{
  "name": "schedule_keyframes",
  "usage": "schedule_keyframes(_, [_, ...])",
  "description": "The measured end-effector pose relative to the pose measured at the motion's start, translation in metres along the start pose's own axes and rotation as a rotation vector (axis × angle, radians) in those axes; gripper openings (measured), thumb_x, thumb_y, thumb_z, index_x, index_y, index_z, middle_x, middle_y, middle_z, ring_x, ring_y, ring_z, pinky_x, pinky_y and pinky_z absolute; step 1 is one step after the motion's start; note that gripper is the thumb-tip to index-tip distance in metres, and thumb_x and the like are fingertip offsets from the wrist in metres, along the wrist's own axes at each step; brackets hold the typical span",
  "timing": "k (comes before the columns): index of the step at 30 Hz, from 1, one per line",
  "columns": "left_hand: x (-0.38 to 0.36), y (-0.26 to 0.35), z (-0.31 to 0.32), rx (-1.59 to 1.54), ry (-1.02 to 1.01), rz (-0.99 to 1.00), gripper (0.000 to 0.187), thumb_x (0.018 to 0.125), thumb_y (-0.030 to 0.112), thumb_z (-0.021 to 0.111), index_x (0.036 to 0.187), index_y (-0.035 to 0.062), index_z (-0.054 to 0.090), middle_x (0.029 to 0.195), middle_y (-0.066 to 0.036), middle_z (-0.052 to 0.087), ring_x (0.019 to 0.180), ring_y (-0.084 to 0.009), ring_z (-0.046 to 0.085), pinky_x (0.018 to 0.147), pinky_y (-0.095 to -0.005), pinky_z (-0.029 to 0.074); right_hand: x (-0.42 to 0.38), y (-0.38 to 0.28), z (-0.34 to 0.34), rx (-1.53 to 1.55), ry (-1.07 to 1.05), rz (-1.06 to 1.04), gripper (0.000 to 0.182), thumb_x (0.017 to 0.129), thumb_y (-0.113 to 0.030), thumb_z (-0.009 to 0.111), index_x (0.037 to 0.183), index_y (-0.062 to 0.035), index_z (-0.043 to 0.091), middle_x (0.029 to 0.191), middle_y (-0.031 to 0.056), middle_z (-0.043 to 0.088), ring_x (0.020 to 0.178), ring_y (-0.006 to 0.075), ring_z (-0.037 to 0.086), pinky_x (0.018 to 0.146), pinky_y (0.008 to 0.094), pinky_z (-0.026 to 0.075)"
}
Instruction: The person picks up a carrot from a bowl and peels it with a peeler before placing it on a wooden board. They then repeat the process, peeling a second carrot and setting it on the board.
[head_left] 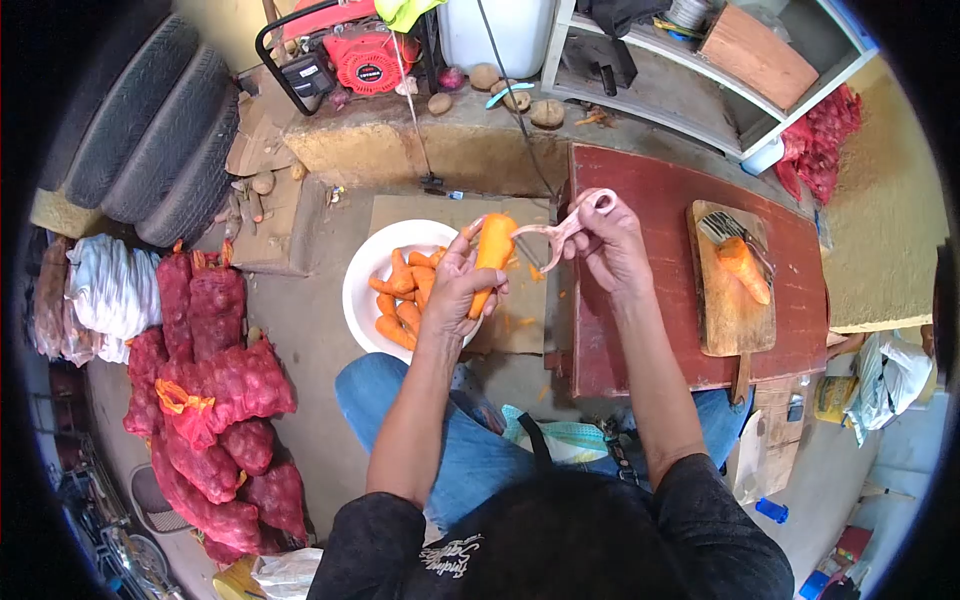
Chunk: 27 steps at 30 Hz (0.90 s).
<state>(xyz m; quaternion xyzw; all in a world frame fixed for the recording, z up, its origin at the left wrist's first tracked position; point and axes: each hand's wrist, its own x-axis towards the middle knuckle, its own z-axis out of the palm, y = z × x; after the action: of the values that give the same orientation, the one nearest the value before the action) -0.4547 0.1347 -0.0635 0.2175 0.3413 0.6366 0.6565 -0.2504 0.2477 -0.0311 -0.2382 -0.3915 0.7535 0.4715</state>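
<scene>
My left hand (464,285) is wrapped round a large peeled carrot (496,248), held upright over the right side of a white basin (358,270). Several orange carrots (401,283) lie in the basin. In my right hand (612,243) is a pale pink peeler (568,228), gripped by its handle. The peeler's head is beside the carrot's upper right side; whether the blade touches it is hard to tell. Bits of orange peel (527,322) lie on the cardboard (515,338) below.
A red table (660,340) on the right bears a wooden board (722,325) with a carrot (743,272) and a metal tool (717,227). Red net sacks (225,390) and tyres (140,125) stand at left. A red machine (365,62) and a shelf (650,90) are at the back.
</scene>
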Motion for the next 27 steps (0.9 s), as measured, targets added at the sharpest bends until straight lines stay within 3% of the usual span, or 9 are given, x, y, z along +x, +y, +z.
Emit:
schedule_keyframes(6, [0.003, 0.001, 0.000, -0.073, 0.068, 0.073, 0.077, 0.075, -0.010, 0.067, 0.146, 0.0013, 0.040, 0.123, -0.018, 0.060, 0.078, -0.0221, 0.070, 0.054, -0.0289, 0.058, 0.003, 0.004, -0.002, 0.013, 0.050, -0.033, 0.016, 0.095, -0.015, 0.069, 0.100, -0.0032, 0.059, 0.075, 0.0077, 0.065, 0.059, 0.0132, 0.061, 0.052, 0.0256, 0.052])
schedule_keyframes(9, [0.007, 0.004, -0.015, 0.027, 0.022, 0.065, 0.076, 0.077, -0.004, 0.069, 0.147, 0.0020, 0.040, 0.121, -0.017, 0.063, 0.087, -0.0241, 0.070, 0.059, -0.0300, 0.059, 0.000, 0.002, -0.003, -0.027, 0.015, -0.036, 0.018, 0.095, -0.016, 0.069, 0.100, -0.0031, 0.058, 0.076, 0.0093, 0.066, 0.058, 0.0141, 0.062, 0.052, 0.0258, 0.052])
schedule_keyframes(20, [0.003, 0.013, -0.007, -0.066, -0.049, 0.036, 0.075, 0.088, 0.001, 0.065, 0.154, 0.0118, 0.032, 0.118, -0.015, 0.060, 0.073, -0.0224, 0.064, 0.047, -0.0277, 0.052, 0.025, 0.006, 0.026, -0.094, -0.174, 0.023, 0.014, 0.096, -0.013, 0.067, 0.098, -0.0025, 0.057, 0.076, 0.0113, 0.067, 0.061, 0.0174, 0.067, 0.050, 0.0265, 0.053])
schedule_keyframes(24, [0.002, 0.010, -0.014, -0.104, -0.099, 0.032, 0.073, 0.090, 0.003, 0.065, 0.154, 0.0139, 0.032, 0.116, -0.016, 0.060, 0.069, -0.0242, 0.061, 0.046, -0.0276, 0.051, 0.065, 0.004, 0.005, 0.061, 0.049, -0.180, 0.015, 0.096, -0.014, 0.067, 0.099, -0.0010, 0.060, 0.077, 0.0068, 0.064, 0.057, 0.0118, 0.060, 0.051, 0.0272, 0.053])
schedule_keyframes(27, [0.005, 0.008, -0.017, -0.186, -0.073, -0.011, 0.072, 0.091, 0.005, 0.065, 0.154, 0.0167, 0.033, 0.116, -0.018, 0.060, 0.069, -0.0254, 0.060, 0.046, -0.0282, 0.051, 0.046, -0.008, 0.022, -0.014, -0.107, -0.058, 0.013, 0.097, -0.012, 0.065, 0.095, -0.0022, 0.058, 0.076, 0.0082, 0.065, 0.058, 0.0150, 0.063, 0.052, 0.0291, 0.054])
